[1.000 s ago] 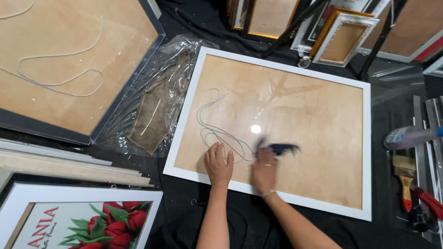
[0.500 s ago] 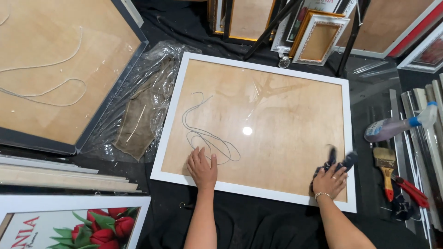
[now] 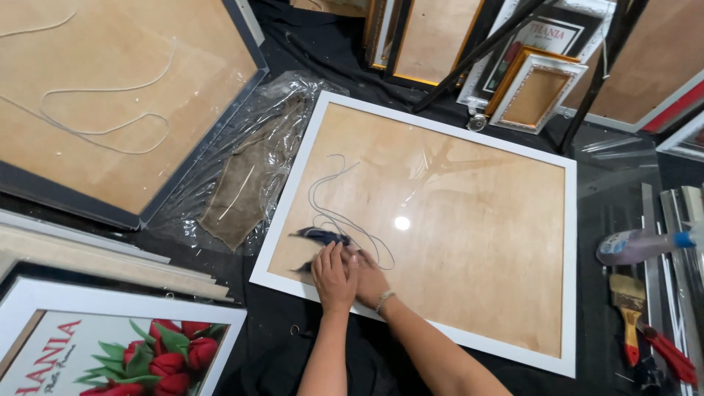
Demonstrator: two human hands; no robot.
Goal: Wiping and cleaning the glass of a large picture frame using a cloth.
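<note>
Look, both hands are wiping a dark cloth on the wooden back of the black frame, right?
Not quite. The head view shows the left hand and right hand with the dark cloth on the wooden back of a white frame, not a black one.

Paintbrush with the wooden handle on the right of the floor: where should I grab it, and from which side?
Probably best by the narrow yellow handle of the flat wooden-handled paintbrush, coming from above. It lies flat with the wide bristle end pointing away and the handle toward the person. Red-handled pliers lie close on its right and a clear plastic spray bottle just beyond the bristles; the left side looks freer.
</note>
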